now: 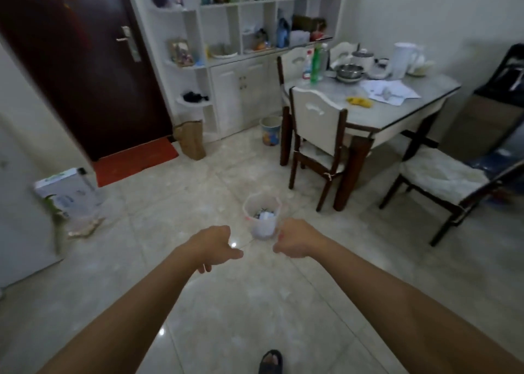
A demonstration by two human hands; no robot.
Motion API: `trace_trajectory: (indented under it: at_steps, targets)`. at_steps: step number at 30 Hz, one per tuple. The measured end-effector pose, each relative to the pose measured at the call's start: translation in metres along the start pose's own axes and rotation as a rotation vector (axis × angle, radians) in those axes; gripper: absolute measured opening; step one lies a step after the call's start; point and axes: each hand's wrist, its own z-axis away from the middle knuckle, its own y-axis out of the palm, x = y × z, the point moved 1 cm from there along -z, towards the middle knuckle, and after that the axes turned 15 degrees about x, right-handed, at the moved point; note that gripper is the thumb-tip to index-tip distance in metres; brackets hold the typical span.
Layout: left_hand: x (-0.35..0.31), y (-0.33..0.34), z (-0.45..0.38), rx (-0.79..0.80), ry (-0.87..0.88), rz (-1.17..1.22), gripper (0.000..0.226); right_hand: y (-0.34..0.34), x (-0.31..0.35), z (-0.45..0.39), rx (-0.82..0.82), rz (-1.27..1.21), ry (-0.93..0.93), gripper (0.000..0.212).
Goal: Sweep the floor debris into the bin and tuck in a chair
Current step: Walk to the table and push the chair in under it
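A small white bin [262,217] with rubbish inside stands on the tiled floor ahead of me. Both arms reach forward just short of it. My left hand [218,244] hangs with fingers curled down and holds nothing. My right hand [295,243] is closed in a loose fist beside the bin, with nothing seen in it. A white chair [317,135] stands pushed in at the dining table [419,107]. A second chair [442,181] with a white cushion stands pulled out from the table at the right. Some debris [85,229] lies on the floor at the left.
A dark door [76,62] with a red mat [136,161] is at the back left, a white shelf unit [241,47] behind. A brown paper bag [191,139], a patterned bucket [270,131] and a white box [68,192] stand on the floor. My foot [270,362] shows below.
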Motion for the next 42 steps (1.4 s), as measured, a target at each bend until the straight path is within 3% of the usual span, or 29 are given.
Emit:
trace_trajectory:
  at_steps: [4,8,24,42]
  targets:
    - [-0.064,-0.019,-0.039,0.044,0.060,-0.123,0.065,-0.038,-0.053,0.006,-0.034,-0.053,0.091,0.022]
    - [-0.116,-0.036,-0.086,0.059,0.101,-0.208,0.045,-0.078,-0.105,0.004,-0.071,-0.159,0.198,0.023]
    - [-0.360,-0.043,-0.190,0.183,0.273,-0.369,0.043,-0.179,-0.322,0.021,-0.151,-0.382,0.280,0.019]
    - [-0.697,0.031,-0.249,0.205,0.231,-0.201,0.043,-0.325,-0.631,0.105,-0.110,-0.282,0.269,0.032]
